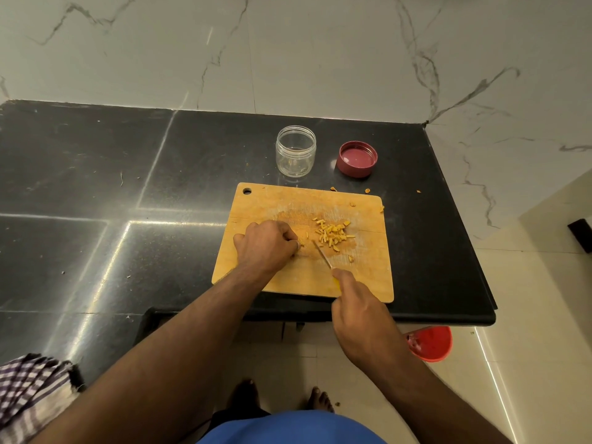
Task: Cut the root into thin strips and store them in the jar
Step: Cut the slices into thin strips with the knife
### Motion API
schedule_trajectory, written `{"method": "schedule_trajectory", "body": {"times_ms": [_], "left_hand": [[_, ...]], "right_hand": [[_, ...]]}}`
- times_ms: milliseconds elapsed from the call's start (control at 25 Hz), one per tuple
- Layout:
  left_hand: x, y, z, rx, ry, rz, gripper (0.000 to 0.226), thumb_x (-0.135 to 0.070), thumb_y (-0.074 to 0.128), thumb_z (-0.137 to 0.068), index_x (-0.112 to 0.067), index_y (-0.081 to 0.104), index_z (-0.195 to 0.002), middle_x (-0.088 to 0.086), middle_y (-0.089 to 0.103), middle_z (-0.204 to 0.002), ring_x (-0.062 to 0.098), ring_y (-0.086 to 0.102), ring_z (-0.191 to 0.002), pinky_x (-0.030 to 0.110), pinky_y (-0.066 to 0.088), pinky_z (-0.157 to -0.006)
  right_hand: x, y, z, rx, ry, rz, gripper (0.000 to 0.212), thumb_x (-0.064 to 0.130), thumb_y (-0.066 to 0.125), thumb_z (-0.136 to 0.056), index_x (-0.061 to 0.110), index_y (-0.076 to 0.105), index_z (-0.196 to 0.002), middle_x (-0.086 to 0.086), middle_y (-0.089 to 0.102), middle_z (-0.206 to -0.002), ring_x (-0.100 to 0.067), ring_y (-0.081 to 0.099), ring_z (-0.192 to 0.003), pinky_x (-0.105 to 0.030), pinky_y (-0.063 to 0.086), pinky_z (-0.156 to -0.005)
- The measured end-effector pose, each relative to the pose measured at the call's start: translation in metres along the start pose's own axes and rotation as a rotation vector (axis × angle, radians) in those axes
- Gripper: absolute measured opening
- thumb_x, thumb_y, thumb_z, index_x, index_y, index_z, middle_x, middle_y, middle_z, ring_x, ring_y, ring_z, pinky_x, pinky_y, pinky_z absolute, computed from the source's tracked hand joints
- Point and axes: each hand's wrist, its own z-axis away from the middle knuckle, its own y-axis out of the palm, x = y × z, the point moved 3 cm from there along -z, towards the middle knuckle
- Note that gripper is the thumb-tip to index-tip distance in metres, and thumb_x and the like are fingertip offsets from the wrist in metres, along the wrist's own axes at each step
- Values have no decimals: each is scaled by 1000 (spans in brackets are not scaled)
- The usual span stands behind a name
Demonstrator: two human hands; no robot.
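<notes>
Left hand (267, 243) pins root; right hand (358, 302) grips knife (322, 253).

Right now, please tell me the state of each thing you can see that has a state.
jar: upright, open, empty.
lid: off, inside up, right of the jar.
cutting board: flat on the counter.
strips: piled on the board, a few scattered.
knife: held, blade over the board.
left hand: fingers curled, pinching a small root piece.
right hand: gripping the knife handle.

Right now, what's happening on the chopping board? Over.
Left hand pinches small root piece; right hand holds yellow-handled knife. Yellow strips piled on wooden board. Clear jar empty, nothing blocking.
</notes>
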Motion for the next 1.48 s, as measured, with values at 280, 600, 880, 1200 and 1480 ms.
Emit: {"method": "schedule_trajectory", "body": {"times_ms": [280,600,880,1200,1480], "left_hand": [[-1,0,1,10,3,-1,9,-36,68,-90,-33,76,-93,-17,69,-95,15,55,-104,46,38,-92],[0,1,1,-12,-18,-1,6,-38,68,-88,-35,73,-85,-18,68,-91,15,56,-101,46,38,-90],[0,0,2,-8,-5,5,7,-39,69,-90,-34,73,-88,-16,69,-92,15,55,-103,45,36,-89],[0,-2,5,-25,-4,-37,10,-38,67,-91,-35,75,-96,-14,69,-99,16,51,-108,43,33,-88],[-1,-1,5,-41,-14,-31,9,-38,66,-90,-34,74,-91,-15,68,-93,16,50,-103,42,31,-85]], "right_hand": [[10,2,-11,-1,-28,-103,42,18,38,-103,25,35,-144,3,58,-109,-7,53,-84,-16,34,-62],[15,12,-27,64,-12,-32,41,21,34,-102,26,31,-142,-3,59,-112,-15,56,-85,-33,47,-70],[4,2,-4,37,4,-35,39,21,38,-103,27,33,-141,5,57,-98,-9,55,-78,-19,42,-61],[12,4,-14,9,-17,-108,42,17,39,-102,25,35,-143,1,59,-107,-10,55,-82,-20,37,-62],[16,13,-25,40,-29,-50,40,20,37,-102,25,33,-141,0,58,-103,-13,56,-81,-29,43,-67]]}}
